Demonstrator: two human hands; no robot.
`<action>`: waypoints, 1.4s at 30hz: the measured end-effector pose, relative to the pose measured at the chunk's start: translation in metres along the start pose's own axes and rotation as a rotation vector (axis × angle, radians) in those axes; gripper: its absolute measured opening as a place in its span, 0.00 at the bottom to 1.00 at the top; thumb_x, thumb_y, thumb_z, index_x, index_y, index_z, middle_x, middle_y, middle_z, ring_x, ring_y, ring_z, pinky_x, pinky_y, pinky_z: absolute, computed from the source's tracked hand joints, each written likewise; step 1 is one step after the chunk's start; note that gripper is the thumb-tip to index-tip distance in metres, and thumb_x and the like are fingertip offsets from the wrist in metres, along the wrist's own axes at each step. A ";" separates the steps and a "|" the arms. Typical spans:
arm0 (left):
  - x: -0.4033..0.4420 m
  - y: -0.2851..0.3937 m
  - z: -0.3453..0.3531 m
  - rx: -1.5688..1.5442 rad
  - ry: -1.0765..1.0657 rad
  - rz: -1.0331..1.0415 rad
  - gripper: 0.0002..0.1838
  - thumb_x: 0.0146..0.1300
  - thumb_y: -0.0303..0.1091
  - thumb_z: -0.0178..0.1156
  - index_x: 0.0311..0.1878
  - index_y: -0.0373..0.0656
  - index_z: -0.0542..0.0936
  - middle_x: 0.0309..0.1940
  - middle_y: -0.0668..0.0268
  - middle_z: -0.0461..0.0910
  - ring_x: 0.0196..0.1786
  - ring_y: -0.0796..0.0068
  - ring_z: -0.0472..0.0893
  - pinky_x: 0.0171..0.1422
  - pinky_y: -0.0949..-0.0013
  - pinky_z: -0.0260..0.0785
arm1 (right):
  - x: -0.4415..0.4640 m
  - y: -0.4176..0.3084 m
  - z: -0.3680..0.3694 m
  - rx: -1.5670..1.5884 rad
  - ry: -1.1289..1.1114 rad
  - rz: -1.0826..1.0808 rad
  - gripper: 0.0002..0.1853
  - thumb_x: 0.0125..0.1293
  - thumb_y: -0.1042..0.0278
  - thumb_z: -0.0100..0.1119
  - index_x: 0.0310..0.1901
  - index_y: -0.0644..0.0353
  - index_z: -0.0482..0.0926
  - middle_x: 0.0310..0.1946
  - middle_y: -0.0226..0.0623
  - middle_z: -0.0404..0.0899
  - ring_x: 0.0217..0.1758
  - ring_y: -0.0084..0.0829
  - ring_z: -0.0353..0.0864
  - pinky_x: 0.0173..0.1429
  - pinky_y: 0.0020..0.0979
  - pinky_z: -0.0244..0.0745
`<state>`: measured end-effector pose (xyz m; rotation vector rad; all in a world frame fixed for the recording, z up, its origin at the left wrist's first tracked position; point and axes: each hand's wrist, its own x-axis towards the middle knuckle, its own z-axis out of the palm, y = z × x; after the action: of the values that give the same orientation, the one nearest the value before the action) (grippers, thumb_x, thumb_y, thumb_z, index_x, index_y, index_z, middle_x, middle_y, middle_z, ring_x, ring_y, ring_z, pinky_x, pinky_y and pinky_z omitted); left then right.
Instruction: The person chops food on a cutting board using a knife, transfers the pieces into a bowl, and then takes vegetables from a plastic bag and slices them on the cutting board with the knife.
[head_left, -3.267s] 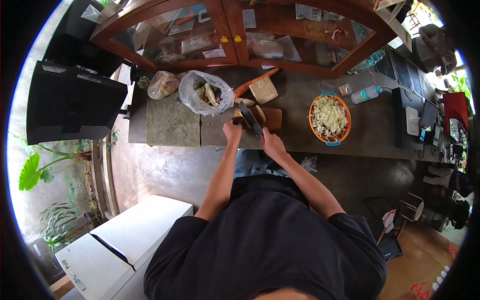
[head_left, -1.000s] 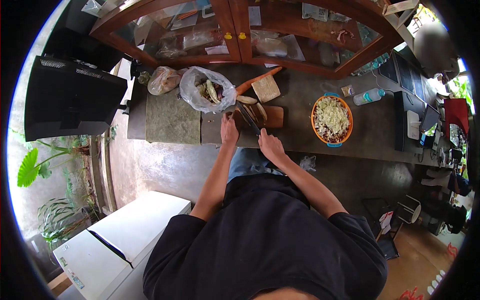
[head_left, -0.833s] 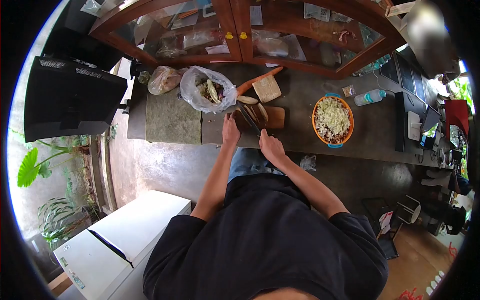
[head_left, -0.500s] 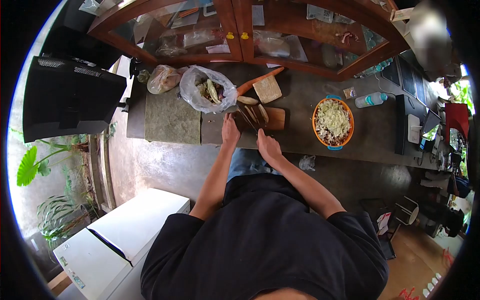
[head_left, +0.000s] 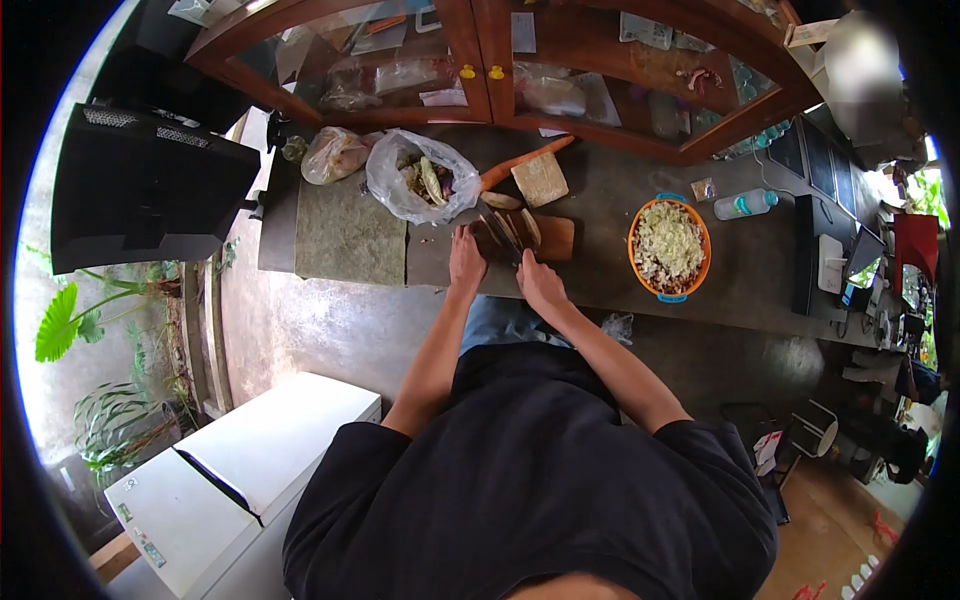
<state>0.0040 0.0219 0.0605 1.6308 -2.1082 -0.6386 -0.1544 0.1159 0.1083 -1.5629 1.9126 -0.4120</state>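
Note:
A wooden cutting board (head_left: 557, 238) lies near the counter's front edge, with several long pale slices (head_left: 531, 228) on it. In my right hand (head_left: 541, 283) is a knife (head_left: 509, 236), its fingers wrapped round the handle. The blade points away from me and lies slantwise among the slices. My left hand (head_left: 466, 262) is at the board's left end, fingers close together and bent against it; the fingertips are hard to make out. Just beyond the board are a small pale piece (head_left: 500, 200), a square pale block (head_left: 540, 180) and a long orange carrot-like thing (head_left: 530, 160).
A clear plastic bag (head_left: 385, 193) of scraps stands open left of the board, beside a tied bag (head_left: 333, 155) and a grey-green mat (head_left: 350, 240). To the right are an orange basket (head_left: 632, 250) of chopped food and a water bottle (head_left: 745, 204). A glass-door cabinet (head_left: 490, 100) borders the back.
The knife blade has shifted slightly to the right among the slices, and its angle looks a little different. My left hand stays at the board's end. The whole view has moved slightly.

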 end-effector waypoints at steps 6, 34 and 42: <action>-0.006 -0.004 0.003 0.117 0.013 0.231 0.22 0.57 0.21 0.56 0.58 0.36 0.74 0.57 0.53 0.72 0.60 0.47 0.72 0.64 0.53 0.69 | 0.002 0.002 -0.008 0.043 -0.020 0.014 0.14 0.75 0.60 0.47 0.51 0.62 0.65 0.29 0.60 0.80 0.35 0.63 0.81 0.41 0.61 0.75; -0.020 -0.004 -0.002 0.320 -0.129 0.234 0.23 0.64 0.29 0.50 0.63 0.41 0.77 0.63 0.59 0.71 0.63 0.60 0.71 0.71 0.58 0.62 | -0.028 0.001 -0.025 -0.043 -0.057 0.005 0.17 0.72 0.65 0.50 0.55 0.67 0.65 0.29 0.60 0.81 0.35 0.63 0.82 0.39 0.60 0.76; -0.019 0.001 -0.009 0.309 -0.130 0.274 0.24 0.65 0.29 0.51 0.66 0.42 0.74 0.62 0.60 0.71 0.62 0.60 0.71 0.69 0.59 0.64 | -0.042 0.003 -0.039 -0.027 -0.075 -0.008 0.11 0.70 0.67 0.51 0.46 0.64 0.64 0.27 0.59 0.80 0.34 0.63 0.81 0.39 0.61 0.75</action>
<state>0.0131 0.0395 0.0674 1.4379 -2.5707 -0.3516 -0.1769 0.1512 0.1473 -1.5814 1.8623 -0.3277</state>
